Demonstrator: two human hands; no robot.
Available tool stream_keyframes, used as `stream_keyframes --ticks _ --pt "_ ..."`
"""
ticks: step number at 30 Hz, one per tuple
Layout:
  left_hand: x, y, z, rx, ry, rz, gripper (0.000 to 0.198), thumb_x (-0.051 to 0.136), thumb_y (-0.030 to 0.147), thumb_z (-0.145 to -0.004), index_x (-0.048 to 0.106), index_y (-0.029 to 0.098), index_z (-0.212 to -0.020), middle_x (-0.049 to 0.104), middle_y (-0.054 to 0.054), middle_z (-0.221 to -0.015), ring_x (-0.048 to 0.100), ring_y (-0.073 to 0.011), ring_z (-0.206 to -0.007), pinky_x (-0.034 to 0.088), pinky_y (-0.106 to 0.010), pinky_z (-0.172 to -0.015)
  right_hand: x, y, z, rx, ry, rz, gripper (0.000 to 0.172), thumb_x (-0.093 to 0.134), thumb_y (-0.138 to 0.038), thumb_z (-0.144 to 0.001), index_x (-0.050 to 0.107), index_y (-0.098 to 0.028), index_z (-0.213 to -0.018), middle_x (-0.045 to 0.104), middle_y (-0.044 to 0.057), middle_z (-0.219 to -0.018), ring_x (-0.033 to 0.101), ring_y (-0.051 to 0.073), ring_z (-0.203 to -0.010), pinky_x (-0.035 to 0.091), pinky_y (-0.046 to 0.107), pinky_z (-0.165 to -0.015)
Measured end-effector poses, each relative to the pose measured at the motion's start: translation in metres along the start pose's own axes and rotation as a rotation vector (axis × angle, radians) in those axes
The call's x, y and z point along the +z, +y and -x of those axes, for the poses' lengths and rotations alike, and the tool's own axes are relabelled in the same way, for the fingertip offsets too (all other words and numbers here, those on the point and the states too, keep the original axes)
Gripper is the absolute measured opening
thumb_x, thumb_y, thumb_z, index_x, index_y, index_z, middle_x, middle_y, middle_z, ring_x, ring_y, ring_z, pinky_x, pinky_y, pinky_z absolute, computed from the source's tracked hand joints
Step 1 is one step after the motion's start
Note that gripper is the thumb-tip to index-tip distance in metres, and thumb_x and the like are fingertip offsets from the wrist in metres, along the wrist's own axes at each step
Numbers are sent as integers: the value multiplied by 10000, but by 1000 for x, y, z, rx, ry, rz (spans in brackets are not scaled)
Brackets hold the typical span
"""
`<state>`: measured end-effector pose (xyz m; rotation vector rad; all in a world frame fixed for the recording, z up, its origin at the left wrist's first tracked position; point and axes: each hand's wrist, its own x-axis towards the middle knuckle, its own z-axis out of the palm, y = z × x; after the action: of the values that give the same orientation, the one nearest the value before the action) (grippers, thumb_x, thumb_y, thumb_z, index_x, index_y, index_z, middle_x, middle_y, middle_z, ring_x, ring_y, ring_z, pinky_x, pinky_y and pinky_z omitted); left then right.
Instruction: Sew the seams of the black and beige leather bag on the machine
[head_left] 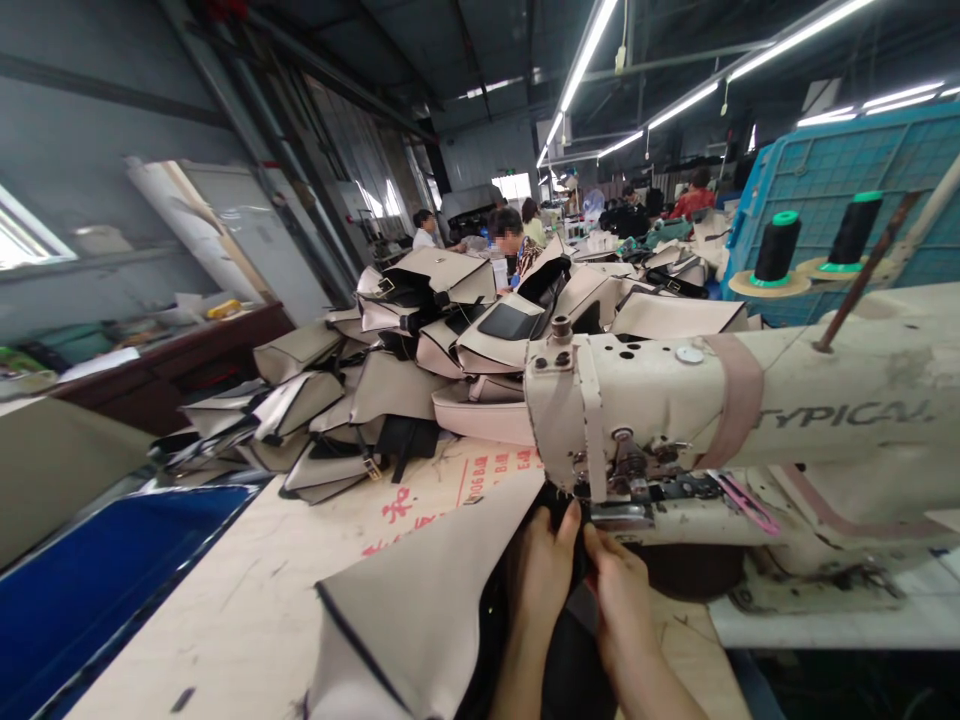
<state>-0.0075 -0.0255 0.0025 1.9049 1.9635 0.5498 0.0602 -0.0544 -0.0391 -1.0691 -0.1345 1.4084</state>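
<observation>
Left hand (546, 550) and right hand (621, 578) grip the bag (424, 590) near the sewing machine (649, 385); straying closer could injure either.

**Tube lights (589, 55) glowing overhead, blue bin (127, 590) standing open lower left**

Lights are running in rows under the dark roof (405, 45). Dark red bench (255, 336) is lining the left side, small yellow item (223, 310) lying on top. White panel (240, 225) is leaning behind it. Window (26, 235) is showing bright, far left. Blue mesh crate (825, 160) is standing at right. Farther back: person in patterned top (527, 258) is looking down, person in red (695, 200) is showing beyond.
</observation>
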Motion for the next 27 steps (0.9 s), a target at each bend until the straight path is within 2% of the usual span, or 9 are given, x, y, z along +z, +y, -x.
stream_keyframes --ticks 3,9,17,23,27 --pt "-2 0 1 -7 -11 18 440 344 502 -867 533 158 -670 557 -34 -610 499 -153 -565 262 -238 -511 0 -3 2 3 3 21 545 741 -459 -522 656 -112 -933 652 41 -776 542 143 -683 375 206 -546" --pt "-6 -2 0 9 -86 96 376 392 470 -841 495 161 -653 510 -1 -583 464 -139 -550 260 -234 -509 -2 -1 0 1 -1 6 578 748 -470 -509 647 -102 -943 646 34 -737 512 120 -599 336 196 -495" --pt "0 -3 -4 -35 -41 91 372 420 461 -826 472 160 -613 448 13 -550 391 -119 -519 206 -237 -498 -2 1 -3 -51 25 73 511 738 -495 -520 665 -109 -847 633 32 -715 516 131 -614 344 205 -496" --pt "-1 -3 -6 -43 -31 96 370 423 451 -822 438 165 -589 421 23 -524 376 -114 -507 190 -242 -498 -2 -1 -4 -60 66 117 472 745 -493 -513 668 -110 -779 490 -25 -484 442 111 -537 312 205 -479" --pt "1 -3 -5 -45 -22 99 372 417 463 -822 428 169 -594 416 27 -521 372 -113 -504 187 -240 -494 -2 -3 -3 -74 80 129 461 739 -490 -512 661 -110 -761 488 -26 -498 374 85 -487 271 202 -451"
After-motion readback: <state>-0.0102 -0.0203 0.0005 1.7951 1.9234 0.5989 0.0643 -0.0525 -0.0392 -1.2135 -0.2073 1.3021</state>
